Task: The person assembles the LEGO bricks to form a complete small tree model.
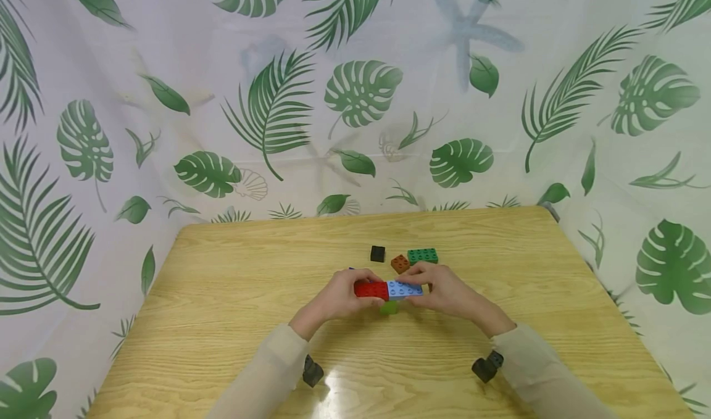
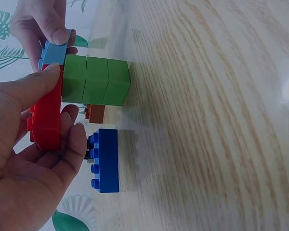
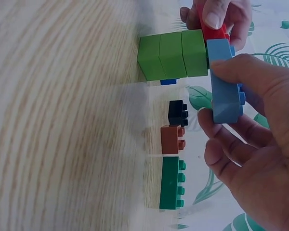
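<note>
My left hand [image 1: 336, 297] holds a red toy brick [image 1: 371, 290] between thumb and fingers. Opposite it, my right hand [image 1: 449, 292] pinches a light blue brick [image 1: 404, 290] by its outer part. Both bricks have studs facing up and meet end to end over a column of three light green bricks [image 2: 96, 80] that stands on the table. In the right wrist view the light blue brick [image 3: 223, 94] sits right at the top of the green column [image 3: 172, 55], level with the red one. From the head, the hands and bricks hide most of the column.
Behind the hands lie a black brick [image 1: 378, 254], a brown-orange brick [image 1: 400, 263] and a dark green brick [image 1: 423, 256]. A dark blue brick [image 2: 108, 161] lies beyond my left hand, mostly covered in the head view. The wooden table [image 1: 233, 271] meets a leaf-print curtain at its back edge.
</note>
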Demonstrator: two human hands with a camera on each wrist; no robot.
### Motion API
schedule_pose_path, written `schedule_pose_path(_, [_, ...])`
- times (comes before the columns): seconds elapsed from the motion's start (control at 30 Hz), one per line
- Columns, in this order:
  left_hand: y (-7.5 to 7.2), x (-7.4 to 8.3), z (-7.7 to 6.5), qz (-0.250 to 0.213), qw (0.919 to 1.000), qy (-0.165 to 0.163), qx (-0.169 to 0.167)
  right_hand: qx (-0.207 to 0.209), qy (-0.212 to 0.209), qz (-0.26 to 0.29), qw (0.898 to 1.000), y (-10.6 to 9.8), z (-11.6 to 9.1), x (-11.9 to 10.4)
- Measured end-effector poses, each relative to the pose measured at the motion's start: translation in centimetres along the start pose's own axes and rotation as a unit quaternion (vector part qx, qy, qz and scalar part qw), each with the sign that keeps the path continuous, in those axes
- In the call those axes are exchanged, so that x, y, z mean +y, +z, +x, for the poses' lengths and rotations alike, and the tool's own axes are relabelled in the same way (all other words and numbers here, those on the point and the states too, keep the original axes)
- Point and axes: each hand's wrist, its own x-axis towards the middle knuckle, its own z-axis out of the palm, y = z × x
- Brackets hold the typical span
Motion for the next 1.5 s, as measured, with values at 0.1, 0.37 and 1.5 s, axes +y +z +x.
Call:
schedule_pose_path(0.1, [-0.02,0.06,-0.02,0.001,1.0000,0.001,0.000,-0.001,0.002,0.005,1.000,-0.01,0.06,-0.05])
schedule_pose_path(0.37, [-0.17,0.13,-0.07,0.003,1.0000,-0.002,0.003,-0.006,-0.009,0.002,1.000,-0.05,0.39,-0.04])
schedule_pose_path(1.5, [0.09,0.41,-0.25,0.020,0.9997,0.016,0.007,0.006,0.001,0.019,1.000,0.40,0.26,0.34])
